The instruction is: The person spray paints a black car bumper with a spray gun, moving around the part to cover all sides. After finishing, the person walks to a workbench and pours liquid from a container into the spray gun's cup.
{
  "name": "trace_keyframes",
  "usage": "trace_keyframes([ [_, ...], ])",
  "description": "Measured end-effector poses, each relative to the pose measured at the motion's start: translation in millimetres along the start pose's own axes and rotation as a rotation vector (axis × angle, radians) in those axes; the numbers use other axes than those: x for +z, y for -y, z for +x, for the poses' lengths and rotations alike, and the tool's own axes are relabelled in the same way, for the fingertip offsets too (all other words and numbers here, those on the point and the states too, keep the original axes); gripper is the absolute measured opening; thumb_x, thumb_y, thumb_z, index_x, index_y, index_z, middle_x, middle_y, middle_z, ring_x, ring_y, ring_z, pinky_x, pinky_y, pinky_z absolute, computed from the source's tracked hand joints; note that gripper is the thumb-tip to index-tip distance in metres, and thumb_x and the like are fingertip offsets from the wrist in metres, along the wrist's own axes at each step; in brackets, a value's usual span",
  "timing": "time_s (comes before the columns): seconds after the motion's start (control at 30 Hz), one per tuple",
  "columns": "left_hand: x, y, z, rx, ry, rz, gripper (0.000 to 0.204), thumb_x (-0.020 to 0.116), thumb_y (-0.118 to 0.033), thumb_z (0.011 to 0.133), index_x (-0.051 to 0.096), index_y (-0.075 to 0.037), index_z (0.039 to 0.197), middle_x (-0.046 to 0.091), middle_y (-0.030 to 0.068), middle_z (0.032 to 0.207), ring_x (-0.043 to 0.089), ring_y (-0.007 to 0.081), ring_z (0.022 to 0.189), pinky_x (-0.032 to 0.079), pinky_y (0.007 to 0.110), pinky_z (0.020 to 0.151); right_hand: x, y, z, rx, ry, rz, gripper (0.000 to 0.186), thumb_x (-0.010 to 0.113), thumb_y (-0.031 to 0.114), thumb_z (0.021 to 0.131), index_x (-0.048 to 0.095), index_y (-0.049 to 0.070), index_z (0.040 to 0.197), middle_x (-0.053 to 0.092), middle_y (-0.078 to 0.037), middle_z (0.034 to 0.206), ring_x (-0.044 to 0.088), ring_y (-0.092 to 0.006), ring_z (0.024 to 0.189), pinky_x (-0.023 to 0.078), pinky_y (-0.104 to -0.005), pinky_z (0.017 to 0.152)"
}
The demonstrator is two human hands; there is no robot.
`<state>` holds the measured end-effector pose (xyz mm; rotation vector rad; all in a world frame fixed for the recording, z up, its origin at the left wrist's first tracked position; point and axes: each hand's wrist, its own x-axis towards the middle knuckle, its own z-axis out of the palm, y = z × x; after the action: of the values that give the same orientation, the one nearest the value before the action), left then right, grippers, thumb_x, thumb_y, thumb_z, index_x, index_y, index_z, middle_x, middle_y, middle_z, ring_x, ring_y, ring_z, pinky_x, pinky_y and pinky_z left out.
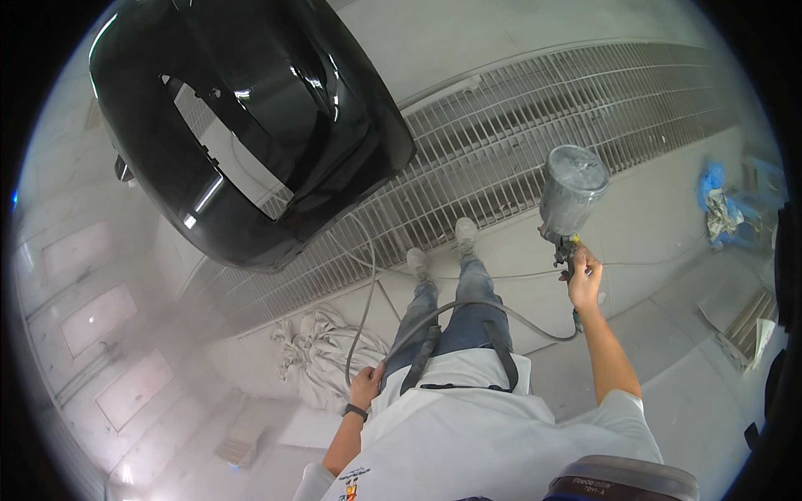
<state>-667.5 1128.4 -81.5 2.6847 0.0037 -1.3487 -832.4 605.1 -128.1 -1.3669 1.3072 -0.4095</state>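
Observation:
My right hand [586, 282] is closed around the grip of a paint spray gun [565, 248], out to the right of my body. On top of the gun sits a translucent cup [571, 194], its wall coated grey. A grey air hose [469, 304] runs from the gun's lower end, across my thighs, to my left side. There my left hand [366, 387], near my hip, is closed on the hose, which then loops up toward the panel. A glossy black car body panel [317, 167] with a long cutout stands ahead at upper left, apart from both hands.
A metal floor grating [493, 134] stretches between my feet and the far wall, passing under the panel. Crumpled pale sheeting [330, 346] lies on the floor at left. Blue and silvery wrapping [720, 209] is heaped at the right. More hose crosses the floor by my shoes.

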Motion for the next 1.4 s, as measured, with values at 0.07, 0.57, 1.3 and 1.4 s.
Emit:
trace_keyframes([
  [0.07,-2,-10,-5,0.013,0.005,-0.032,0.054,0.061,-0.051,0.095,0.07,0.001,0.085,0.067,0.0248,0.078,0.067,0.0424,0.078,0.05,0.046,0.068,5,-4,1,-0.066,0.081,-0.069,0.046,0.057,0.032,0.102,0.066,-0.009,0.122,0.065,-0.007,0.079,0.054,-0.0075,0.06,0.05,-0.0235,0.048],
  [0.57,-2,-77,10,-0.049,0.164,0.07,0.06,0.057,-0.058,0.095,0.067,0.0,0.083,0.065,0.0243,0.074,0.064,0.043,0.075,0.048,0.048,0.066,48,-34,6,-0.35,0.523,-0.383,0.044,0.071,0.013,0.077,0.066,-0.003,0.117,0.071,-0.024,0.101,0.07,-0.0396,0.084,0.057,-0.0395,0.074],
  [1.3,11,-94,32,0.017,0.171,0.124,0.062,0.054,-0.062,0.095,0.07,-0.002,0.086,0.068,0.0259,0.081,0.066,0.0435,0.084,0.05,0.05,0.073,46,-44,-12,-0.345,0.557,-0.456,0.038,0.072,0.018,0.076,0.068,0.003,0.111,0.07,-0.015,0.091,0.068,-0.0363,0.075,0.055,-0.043,0.065],
  [1.4,14,-95,32,0.033,0.172,0.108,0.064,0.053,-0.064,0.095,0.07,-0.003,0.086,0.068,0.0262,0.082,0.067,0.0438,0.085,0.051,0.05,0.073,39,-25,-13,-0.372,0.563,-0.488,0.04,0.072,0.022,0.076,0.068,0.003,0.111,0.07,-0.015,0.093,0.068,-0.0357,0.076,0.055,-0.0428,0.065],
])
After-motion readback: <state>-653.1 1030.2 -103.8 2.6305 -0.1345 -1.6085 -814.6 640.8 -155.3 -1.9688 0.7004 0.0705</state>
